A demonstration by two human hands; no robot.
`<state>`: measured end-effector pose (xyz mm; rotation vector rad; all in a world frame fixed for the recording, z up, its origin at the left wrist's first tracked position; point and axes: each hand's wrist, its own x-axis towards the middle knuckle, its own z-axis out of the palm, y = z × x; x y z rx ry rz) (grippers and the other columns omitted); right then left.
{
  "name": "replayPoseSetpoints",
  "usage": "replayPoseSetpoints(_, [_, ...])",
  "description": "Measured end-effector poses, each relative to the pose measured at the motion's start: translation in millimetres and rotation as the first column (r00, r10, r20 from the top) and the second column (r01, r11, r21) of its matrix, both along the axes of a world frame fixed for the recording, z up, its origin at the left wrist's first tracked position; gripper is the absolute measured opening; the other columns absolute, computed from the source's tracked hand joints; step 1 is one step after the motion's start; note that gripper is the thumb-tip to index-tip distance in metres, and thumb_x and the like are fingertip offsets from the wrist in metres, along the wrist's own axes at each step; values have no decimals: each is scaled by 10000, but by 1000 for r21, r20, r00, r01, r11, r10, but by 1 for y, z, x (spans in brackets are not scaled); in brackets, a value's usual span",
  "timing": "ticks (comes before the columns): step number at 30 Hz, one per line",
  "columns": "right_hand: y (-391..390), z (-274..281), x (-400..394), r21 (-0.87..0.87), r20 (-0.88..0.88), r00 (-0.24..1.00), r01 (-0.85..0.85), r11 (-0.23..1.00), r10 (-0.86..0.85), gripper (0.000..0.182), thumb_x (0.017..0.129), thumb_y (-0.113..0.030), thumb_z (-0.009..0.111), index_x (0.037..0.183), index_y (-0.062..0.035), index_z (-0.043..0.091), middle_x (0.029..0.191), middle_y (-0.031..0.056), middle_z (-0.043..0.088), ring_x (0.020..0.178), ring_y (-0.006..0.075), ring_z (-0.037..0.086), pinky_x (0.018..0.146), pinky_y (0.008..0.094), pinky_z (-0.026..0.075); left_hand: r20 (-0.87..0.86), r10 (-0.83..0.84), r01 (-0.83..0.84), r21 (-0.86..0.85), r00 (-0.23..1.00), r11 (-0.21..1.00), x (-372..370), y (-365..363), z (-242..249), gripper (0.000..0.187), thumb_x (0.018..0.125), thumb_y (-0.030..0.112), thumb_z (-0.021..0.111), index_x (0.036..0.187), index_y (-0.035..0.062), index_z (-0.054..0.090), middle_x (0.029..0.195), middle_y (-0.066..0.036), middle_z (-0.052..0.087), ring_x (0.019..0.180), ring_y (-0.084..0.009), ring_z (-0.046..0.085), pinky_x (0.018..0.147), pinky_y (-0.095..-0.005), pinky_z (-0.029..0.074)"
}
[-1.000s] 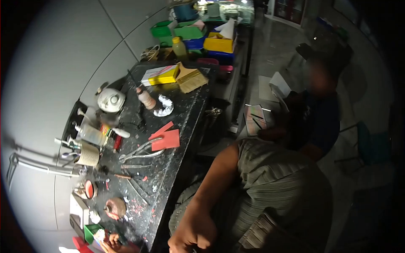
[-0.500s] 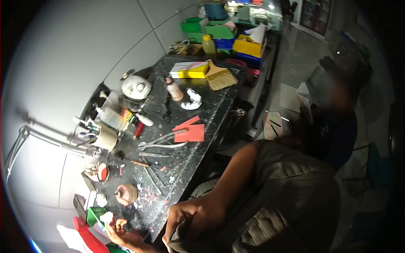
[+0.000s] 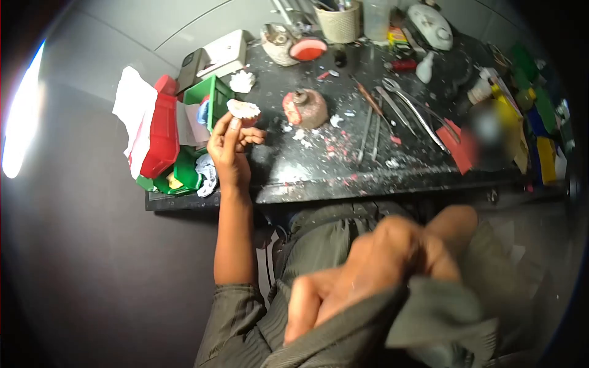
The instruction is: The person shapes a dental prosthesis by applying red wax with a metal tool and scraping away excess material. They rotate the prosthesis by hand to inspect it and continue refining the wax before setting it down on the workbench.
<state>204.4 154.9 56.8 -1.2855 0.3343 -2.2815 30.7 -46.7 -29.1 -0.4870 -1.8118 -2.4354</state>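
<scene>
In my left hand (image 3: pixel 231 142), a small white-and-pink dental cast (image 3: pixel 243 110) is pinched between thumb and fingers above the bench's left part. The cast is beside a green bin (image 3: pixel 216 101). My right hand (image 3: pixel 380 260) is close to the camera, in front of my chest. Its fingers are curled on the grey-green striped shirt (image 3: pixel 350 331) I wear, and some fingertips are hidden in the cloth. To the right of the cast stands a round, pinkish, plaster-stained pot (image 3: pixel 313 109) with a short neck.
On the black bench (image 3: pixel 282 193) lie pliers (image 3: pixel 417 110), a wooden-handled tool (image 3: pixel 368 98), thin metal instruments (image 3: pixel 370 132), a red wax sheet (image 3: pixel 455 147) and scattered scraps. A red bin (image 3: pixel 161 138) stands far left. Behind are a brush holder (image 3: pixel 337 23) and a red-topped container (image 3: pixel 308 49).
My view has swung left and down, centring the bench's left part. The left hand still holds the cast, now nearer mid-view. The right hand still grips the shirt, now larger in view.
</scene>
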Motion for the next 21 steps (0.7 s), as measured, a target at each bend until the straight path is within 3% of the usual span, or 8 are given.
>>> replayPoseSetpoints(3, [-15,-13,6,-176,-14,1000,-13,984,10,770,821,-427,708,1285,153,501,1239,270,582,1196,384,512,1033,486,343,-16,11,-12,-39,1000,999,-1,-5,-1,422,948,194,541,1224,-123,510,1012,-260,659,707,-256,680,635,-310,555])
replayPoseSetpoints(4, [-22,-10,13,-274,183,976,-69,959,122,582,805,-350,700,1106,139,603,1060,212,621,1073,355,551,960,448,373,-19,6,-7,-76,1000,997,0,-4,-1,446,960,224,506,1237,-125,499,1034,-280,650,719,-273,674,641,-321,551])
replayPoseSetpoints(5, [-43,-10,18,-266,216,970,-53,963,113,582,805,-350,700,1106,139,603,1060,212,621,1073,355,551,960,448,373,-16,16,-17,-88,1000,996,0,-4,-2,446,968,221,495,1243,-130,489,1043,-288,646,730,-281,672,656,-330,553])
replayPoseSetpoints(7, [-87,-13,24,-874,-13,908,-214,437,419,500,864,-248,651,992,231,597,992,329,640,849,396,642,783,493,484,-21,5,-7,-104,1000,995,-1,-5,-5,459,982,231,456,1254,-138,472,1069,-309,632,740,-283,671,669,-338,553])
replayPoseSetpoints(10, [-75,0,24,-770,339,938,231,595,74,497,857,-252,656,981,226,602,957,313,642,801,383,636,731,492,479,-42,14,-21,-163,999,986,0,-5,0,494,987,273,420,1258,-137,471,1094,-324,622,774,-276,670,698,-335,545])
replayPoseSetpoints(15, [-73,2,25,-616,541,813,558,555,-216,492,845,-257,664,962,217,611,899,286,646,721,363,627,645,489,471,-91,-65,58,-72,994,996,0,-4,2,448,985,244,440,1201,-144,504,1057,-310,639,779,-280,679,690,-330,544])
replayPoseSetpoints(19, [-80,11,44,-509,713,676,682,525,-186,488,836,-262,670,948,211,617,853,265,649,658,346,619,576,487,465,-59,-32,28,-56,998,998,4,-4,1,443,973,215,472,1242,-136,494,1062,-307,641,753,-281,679,680,-338,545])
replayPoseSetpoints(21, [-65,23,41,-608,707,704,561,561,62,559,892,-377,621,854,180,607,682,171,589,495,242,514,449,435,395,-79,-50,47,-37,996,998,2,-5,1,433,968,202,493,1238,-136,497,1043,-295,651,754,-280,679,679,-332,545])
